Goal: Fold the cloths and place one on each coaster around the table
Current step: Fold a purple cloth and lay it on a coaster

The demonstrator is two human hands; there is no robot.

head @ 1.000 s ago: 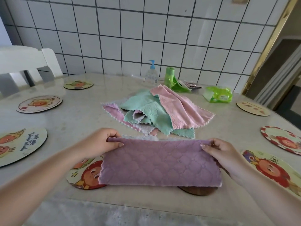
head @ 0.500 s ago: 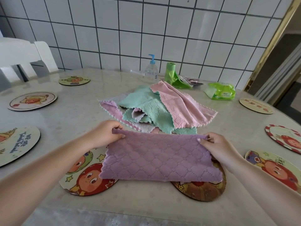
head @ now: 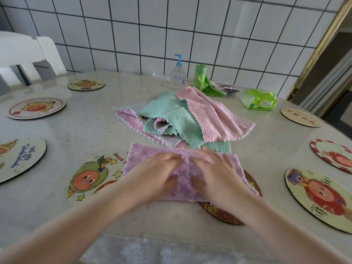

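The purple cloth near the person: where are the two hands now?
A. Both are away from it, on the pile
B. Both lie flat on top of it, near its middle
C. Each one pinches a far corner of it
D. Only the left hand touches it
B: the left hand and the right hand press side by side on the purple cloth, fingers stretched out, blurred.
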